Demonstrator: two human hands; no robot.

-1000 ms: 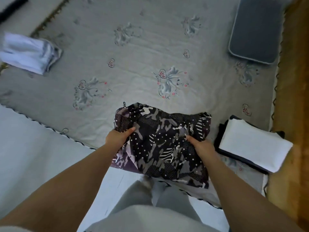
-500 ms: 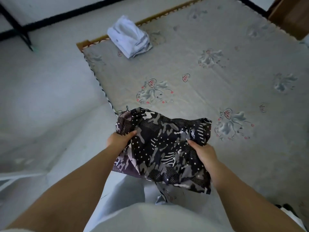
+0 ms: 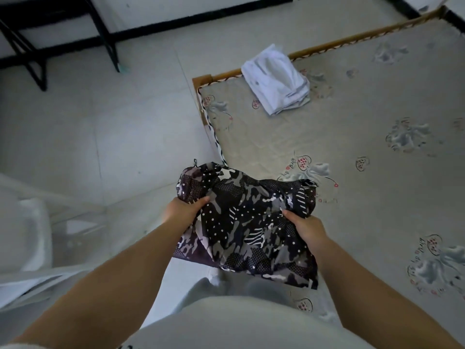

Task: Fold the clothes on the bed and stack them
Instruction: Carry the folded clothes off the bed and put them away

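A dark patterned garment [image 3: 249, 222], black and grey with white dots, is bunched in front of me above the bed's near left edge. My left hand [image 3: 182, 210] grips its left side, thumb on top. My right hand [image 3: 305, 229] grips its right side. A loosely folded white garment [image 3: 275, 80] lies on the bed [image 3: 364, 197] near its far left corner, well away from both hands.
The bed has a beige mattress with printed motifs and a wooden frame edge [image 3: 327, 44]. Pale tiled floor [image 3: 88, 134] spreads to the left. A black metal frame [image 3: 32, 54] stands at the far left by the wall. A pale translucent object [image 3: 30, 235] sits near my left.
My view has swung left: the folded stack and grey cushion on the right have left the view, and the floor and white garment have come in. Both hands still hold the patterned garment.
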